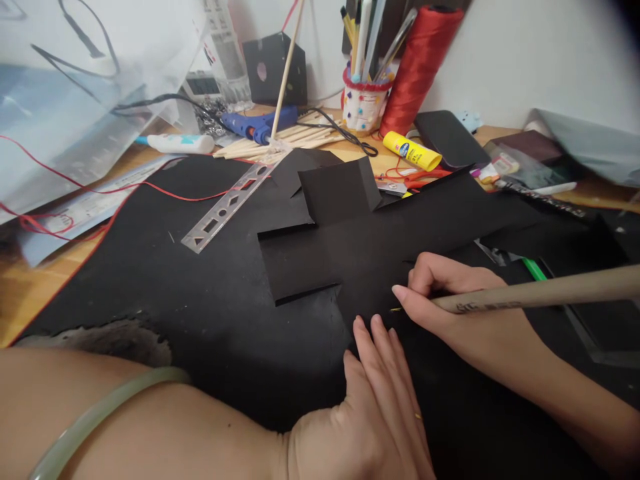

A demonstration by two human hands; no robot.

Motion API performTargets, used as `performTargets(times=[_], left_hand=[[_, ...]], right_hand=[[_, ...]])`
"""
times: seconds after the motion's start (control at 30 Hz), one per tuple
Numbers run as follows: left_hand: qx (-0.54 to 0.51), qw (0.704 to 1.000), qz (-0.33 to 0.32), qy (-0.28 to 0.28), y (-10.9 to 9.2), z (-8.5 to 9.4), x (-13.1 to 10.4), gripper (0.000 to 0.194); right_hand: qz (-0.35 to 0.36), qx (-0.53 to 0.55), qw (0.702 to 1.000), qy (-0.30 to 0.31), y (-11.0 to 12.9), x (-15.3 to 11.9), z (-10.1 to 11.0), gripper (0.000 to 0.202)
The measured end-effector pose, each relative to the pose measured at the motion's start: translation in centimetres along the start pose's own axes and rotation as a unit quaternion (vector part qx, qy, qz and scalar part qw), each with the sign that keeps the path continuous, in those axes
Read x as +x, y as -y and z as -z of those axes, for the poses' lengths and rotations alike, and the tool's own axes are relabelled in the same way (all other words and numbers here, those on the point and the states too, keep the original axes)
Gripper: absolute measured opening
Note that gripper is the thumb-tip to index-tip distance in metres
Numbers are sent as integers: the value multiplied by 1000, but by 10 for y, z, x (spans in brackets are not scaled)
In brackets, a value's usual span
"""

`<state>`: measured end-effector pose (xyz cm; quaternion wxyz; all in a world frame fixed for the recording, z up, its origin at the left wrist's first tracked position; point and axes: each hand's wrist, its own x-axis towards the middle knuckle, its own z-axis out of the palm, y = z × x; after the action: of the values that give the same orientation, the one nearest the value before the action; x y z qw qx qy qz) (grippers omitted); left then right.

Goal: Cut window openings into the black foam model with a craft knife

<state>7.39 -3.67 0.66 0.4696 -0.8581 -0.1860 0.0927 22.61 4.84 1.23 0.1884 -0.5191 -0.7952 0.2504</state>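
Observation:
My right hand point(445, 300) is closed around a brush with a long tan handle point(545, 288) that bears printed characters. Its tip is hidden behind my fingers. A small yellow mark point(395, 309) shows beside my thumb on a cross-shaped sheet of black card point(345, 247). Several edges of that card are folded up, and one flap stands raised at the back. My left hand point(375, 393) lies flat with straight fingers, its fingertips on the near flap of the card. A pale green bangle circles my left forearm.
The card lies on a black mat point(225, 333) with a worn patch at left. A stencil ruler point(235, 210), red cord point(165, 190), blue glue gun point(260, 125), wooden sticks point(235, 148), yellow glue stick point(413, 151), pen cup point(364, 107) and red thread spool point(423, 67) stand or lie behind.

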Motion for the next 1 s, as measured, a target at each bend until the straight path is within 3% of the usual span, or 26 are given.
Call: performTargets(times=[0.17, 0.37, 0.6, 0.9, 1.0], left_hand=[[-40, 999, -1, 8, 5, 0, 2, 45], [-100, 993, 59, 2, 0, 1, 1, 41], [-141, 988, 66, -11, 2, 1, 2, 41], [-294, 946, 131, -31, 14, -6, 0, 41], [-318, 940, 118, -38, 15, -10, -2, 41]], right_hand=[[-1, -9, 1000, 6, 1, 0, 1, 26], [13, -38, 999, 1, 4, 0, 0, 26], [20, -36, 999, 9, 9, 3, -4, 27], [11, 35, 999, 28, 4, 2, -5, 31], [9, 51, 998, 37, 3, 3, -6, 32]])
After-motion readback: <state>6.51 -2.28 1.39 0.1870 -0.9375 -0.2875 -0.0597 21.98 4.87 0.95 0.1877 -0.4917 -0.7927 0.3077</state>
